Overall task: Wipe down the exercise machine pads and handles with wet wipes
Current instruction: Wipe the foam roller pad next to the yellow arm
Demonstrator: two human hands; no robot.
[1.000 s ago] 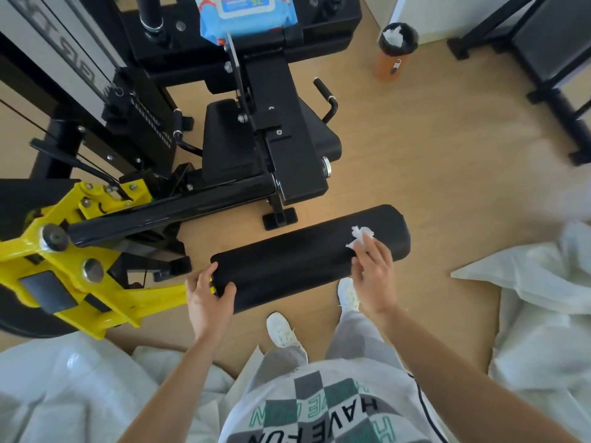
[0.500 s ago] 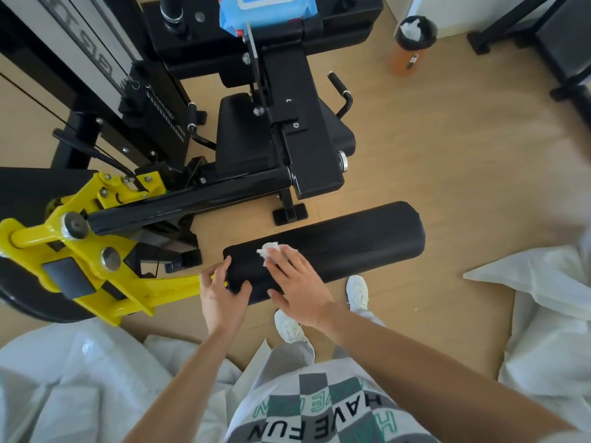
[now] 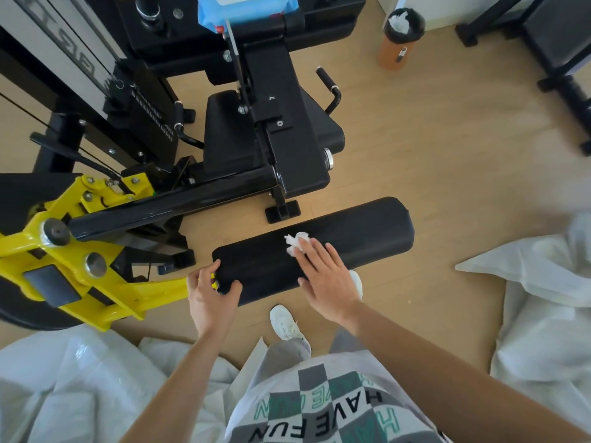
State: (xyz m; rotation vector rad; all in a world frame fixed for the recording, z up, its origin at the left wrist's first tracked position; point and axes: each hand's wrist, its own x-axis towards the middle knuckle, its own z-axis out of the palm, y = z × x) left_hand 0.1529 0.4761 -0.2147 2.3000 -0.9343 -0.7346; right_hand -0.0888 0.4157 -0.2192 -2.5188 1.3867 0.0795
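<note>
A long black roller pad [image 3: 361,230] lies across the middle of the view, fixed to a yellow lever arm [image 3: 96,282]. My left hand [image 3: 209,295] grips the pad's left end. My right hand [image 3: 323,273] lies flat on top of the pad near its middle, fingers pressing a crumpled white wet wipe [image 3: 295,241] against the surface. The black seat pad [image 3: 230,135] and two black side handles [image 3: 329,89] [image 3: 180,123] of the machine sit beyond. A blue pack of wet wipes [image 3: 246,8] rests on the machine's top.
An orange bin with a black liner [image 3: 399,36] holding used wipes stands on the wood floor at the back right. White plastic sheeting [image 3: 543,298] lies to the right and at the lower left. Another black bench frame [image 3: 559,52] occupies the far right corner.
My right hand slid the wipe from the pad's right end to its left end, then back toward the middle. My left hand kept its grip on the left end.
</note>
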